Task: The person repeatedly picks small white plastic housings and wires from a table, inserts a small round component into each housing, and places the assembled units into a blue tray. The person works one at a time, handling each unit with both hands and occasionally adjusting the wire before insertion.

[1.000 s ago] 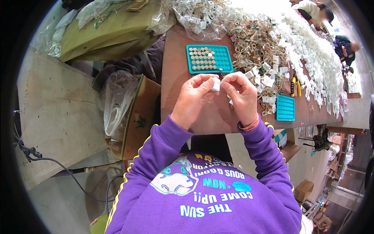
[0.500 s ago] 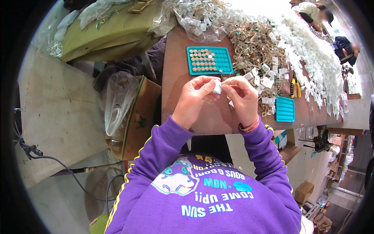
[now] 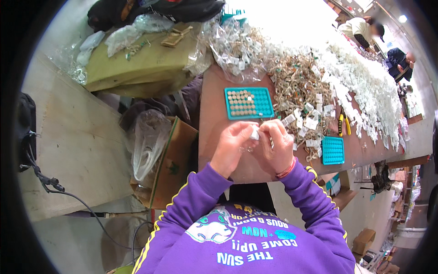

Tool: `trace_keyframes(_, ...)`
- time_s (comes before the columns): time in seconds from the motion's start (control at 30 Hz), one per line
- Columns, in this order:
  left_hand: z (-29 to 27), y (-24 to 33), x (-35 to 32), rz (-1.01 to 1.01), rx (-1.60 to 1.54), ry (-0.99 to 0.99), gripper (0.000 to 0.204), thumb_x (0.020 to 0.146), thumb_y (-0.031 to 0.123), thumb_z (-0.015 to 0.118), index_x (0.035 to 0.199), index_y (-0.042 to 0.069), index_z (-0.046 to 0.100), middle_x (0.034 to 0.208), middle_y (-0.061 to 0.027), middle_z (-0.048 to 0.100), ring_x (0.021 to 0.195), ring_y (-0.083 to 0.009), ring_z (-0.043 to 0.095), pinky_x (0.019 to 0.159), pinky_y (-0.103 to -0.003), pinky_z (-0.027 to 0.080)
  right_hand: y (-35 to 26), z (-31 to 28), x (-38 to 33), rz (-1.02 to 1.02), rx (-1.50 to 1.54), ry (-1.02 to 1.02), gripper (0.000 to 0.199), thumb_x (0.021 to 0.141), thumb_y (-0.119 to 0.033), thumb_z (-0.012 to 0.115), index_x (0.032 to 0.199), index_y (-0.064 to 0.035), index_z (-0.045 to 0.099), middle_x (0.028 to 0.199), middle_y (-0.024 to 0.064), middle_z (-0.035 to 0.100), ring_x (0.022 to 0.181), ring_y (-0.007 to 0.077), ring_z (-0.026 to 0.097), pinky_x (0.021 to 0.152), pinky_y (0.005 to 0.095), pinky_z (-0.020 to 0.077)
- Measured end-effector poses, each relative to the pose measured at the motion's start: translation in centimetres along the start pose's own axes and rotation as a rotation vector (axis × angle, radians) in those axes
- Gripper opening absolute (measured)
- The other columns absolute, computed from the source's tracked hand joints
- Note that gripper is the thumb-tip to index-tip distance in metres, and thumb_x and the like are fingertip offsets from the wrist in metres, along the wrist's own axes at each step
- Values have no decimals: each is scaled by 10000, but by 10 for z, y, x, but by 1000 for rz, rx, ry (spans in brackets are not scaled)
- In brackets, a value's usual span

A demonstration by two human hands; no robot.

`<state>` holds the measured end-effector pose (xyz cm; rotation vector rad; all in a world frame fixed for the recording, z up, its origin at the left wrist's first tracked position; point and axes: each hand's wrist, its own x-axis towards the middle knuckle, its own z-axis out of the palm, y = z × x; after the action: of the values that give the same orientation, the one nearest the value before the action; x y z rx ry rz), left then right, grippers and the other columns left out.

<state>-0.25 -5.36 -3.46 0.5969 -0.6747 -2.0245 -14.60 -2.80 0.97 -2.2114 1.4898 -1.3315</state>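
Over the table's near edge, my left hand point(image 3: 232, 147) pinches a small white tag-like piece point(image 3: 254, 133) between thumb and fingers. Close beside it, my right hand point(image 3: 278, 145) is closed, thumb against fingertips at the piece's right side; whatever those fingers grip is too small to make out. A thin clear loop hangs below the hands. Just beyond them lies a teal tray point(image 3: 264, 108) with round tan discs in rows over its left part. One white disc and a small metallic bit also show in it.
Right of the tray spreads a heap of tangled cords with white tags point(image 3: 299, 86). Yellow-black pliers point(image 3: 343, 124) and a second teal tray point(image 3: 333, 150) lie further right. White pieces point(image 3: 365, 86) pile up behind. A cardboard box point(image 3: 169, 160) stands at left; two people are at far right.
The whole view has shifted, so the table sits lower in it. My right hand has turned, its fingers more curled beside the white piece. My left hand keeps its pinch.
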Motion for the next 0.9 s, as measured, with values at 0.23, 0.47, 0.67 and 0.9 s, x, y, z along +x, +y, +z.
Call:
trace_keyframes(0.23,36,25,-13,1017,1205,-362,118,819,113,689,929,73,701,849,-56,677,773,-201,657,699,-298,530,0,-40,-11,379,402,373,225,908,-5,598,1132,15,603,1027,111,651,884,193,673,718,304,543)
trace_keyframes(0.47,55,106,121,1304,2051,111,448,874,340,633,1307,251,566,1162,-154,633,1097,-321,597,1027,-484,377,-4,-42,-43,372,200,250,120,906,-8,623,1008,44,660,932,103,664,779,166,682,702,260,521)
trace_keyframes(0.67,45,60,143,690,1935,-204,203,887,206,577,1045,129,678,970,-100,675,929,-286,650,786,-400,524,-1,-61,-56,535,222,313,106,931,-20,600,989,39,666,901,83,658,793,142,671,711,248,514)
trace_keyframes(0.9,61,24,151,882,1831,-184,135,869,223,602,873,97,652,909,-93,635,890,-281,632,750,-406,513,-2,-58,-64,482,154,321,100,933,-23,600,977,35,668,870,70,663,784,129,663,707,225,498)
